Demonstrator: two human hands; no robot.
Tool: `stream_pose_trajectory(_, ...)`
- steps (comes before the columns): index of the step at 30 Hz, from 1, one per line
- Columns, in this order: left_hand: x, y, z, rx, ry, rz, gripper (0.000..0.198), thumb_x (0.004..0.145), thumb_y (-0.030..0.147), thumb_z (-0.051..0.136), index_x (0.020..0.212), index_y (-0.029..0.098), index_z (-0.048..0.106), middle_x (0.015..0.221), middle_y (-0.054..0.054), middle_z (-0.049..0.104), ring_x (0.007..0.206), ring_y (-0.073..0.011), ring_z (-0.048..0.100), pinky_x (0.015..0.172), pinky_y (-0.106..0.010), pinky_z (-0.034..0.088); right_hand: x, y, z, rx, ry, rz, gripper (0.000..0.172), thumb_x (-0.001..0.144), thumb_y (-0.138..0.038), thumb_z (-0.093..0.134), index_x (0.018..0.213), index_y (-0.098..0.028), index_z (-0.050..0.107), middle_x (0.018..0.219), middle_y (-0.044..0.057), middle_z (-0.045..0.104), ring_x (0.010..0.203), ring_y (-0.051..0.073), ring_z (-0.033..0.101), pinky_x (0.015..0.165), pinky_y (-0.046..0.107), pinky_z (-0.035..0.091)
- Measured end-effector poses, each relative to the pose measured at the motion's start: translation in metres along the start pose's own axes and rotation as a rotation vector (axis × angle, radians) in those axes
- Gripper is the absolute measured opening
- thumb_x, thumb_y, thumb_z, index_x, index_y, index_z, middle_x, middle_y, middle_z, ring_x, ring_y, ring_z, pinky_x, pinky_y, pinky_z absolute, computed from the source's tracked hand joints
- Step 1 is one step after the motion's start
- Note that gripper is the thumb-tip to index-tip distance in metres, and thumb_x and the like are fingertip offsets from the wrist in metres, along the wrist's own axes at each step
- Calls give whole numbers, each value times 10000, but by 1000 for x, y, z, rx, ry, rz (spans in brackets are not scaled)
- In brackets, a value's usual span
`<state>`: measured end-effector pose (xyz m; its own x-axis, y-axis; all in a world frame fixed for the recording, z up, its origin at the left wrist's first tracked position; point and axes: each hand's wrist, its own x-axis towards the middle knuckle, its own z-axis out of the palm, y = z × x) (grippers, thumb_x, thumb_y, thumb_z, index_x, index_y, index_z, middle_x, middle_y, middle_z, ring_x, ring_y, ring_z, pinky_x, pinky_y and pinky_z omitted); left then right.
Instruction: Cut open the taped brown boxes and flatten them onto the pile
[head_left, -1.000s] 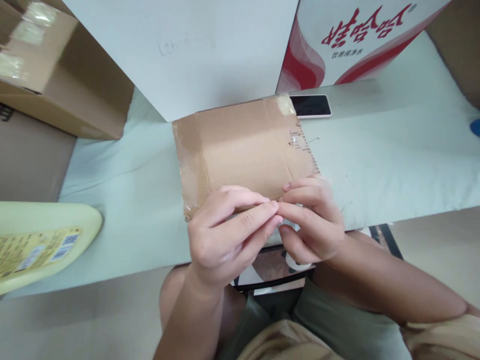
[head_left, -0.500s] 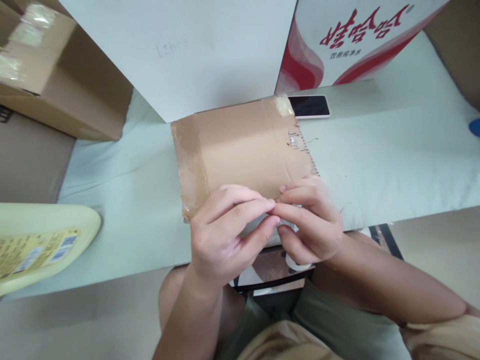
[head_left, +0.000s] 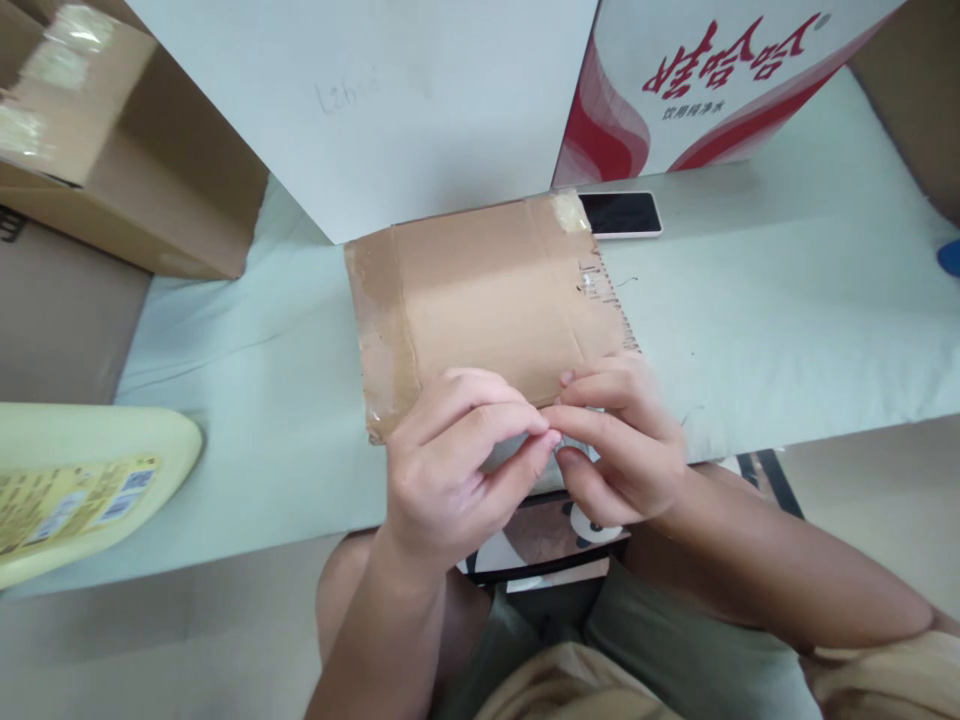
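Note:
My left hand [head_left: 465, 465] is closed in a pinch, its thumb and index fingertips meeting just in front of the cardboard's near edge. Opposite it, my right hand [head_left: 619, 440] has its fingers bent inward, the index fingertip touching the left fingertips. Something thin and pale seems to be between the fingertips, too small to name. Behind both hands lies a flat piece of brown cardboard [head_left: 487, 290] on the pale green cloth [head_left: 750, 330]. Its right edge is ragged, with dark marks and short thread-like bits near it; clear tape covers its upper right corner.
A phone [head_left: 622, 214] lies partly behind the cardboard's upper right corner. White box [head_left: 450, 110] and red-and-white box [head_left: 697, 120] stand at the back. Brown cartons [head_left: 172, 160] are at left, near a pale yellow bottle [head_left: 172, 450]. A blue object [head_left: 949, 258] sits at the right edge.
Almost nothing differs. The left hand has shifted very slightly right, and the fingertips stay together.

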<state>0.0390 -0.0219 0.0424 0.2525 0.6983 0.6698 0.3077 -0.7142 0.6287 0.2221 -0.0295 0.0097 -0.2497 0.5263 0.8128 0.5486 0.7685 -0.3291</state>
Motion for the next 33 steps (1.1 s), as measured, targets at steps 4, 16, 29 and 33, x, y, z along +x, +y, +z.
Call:
stream_pose_trajectory(4,-1,-1,-1,-40,51,-25,185,889,75,794,903,222,683,850,0,726,789,-147,702,711,-300,614,1,0,-1,-6,25,7,258,881,-170,533,1078,-222,692,895,36,628,875,208,667,761,410,490)
stream_pose_trajectory(16,-2,-6,-5,-17,111,-21,157,906,169,818,871,223,675,825,-4,704,773,-155,699,695,-316,620,-1,3,-2,5,10,1,295,855,-150,549,1097,-209,707,922,44,637,888,213,675,759,419,514)
stream_pose_trajectory(29,-1,-8,-9,7,161,5,152,905,160,826,829,223,711,734,9,700,685,-138,672,622,-294,585,3,5,-6,11,-5,-27,334,831,-94,553,1103,-219,702,903,41,632,859,205,668,749,403,566)
stream_pose_trajectory(33,-2,-10,-11,1,152,12,71,943,166,791,906,216,757,794,-9,751,728,-146,708,656,-301,595,5,10,-13,-6,6,-50,346,818,-66,559,1078,-226,722,883,39,634,827,200,663,721,389,553)
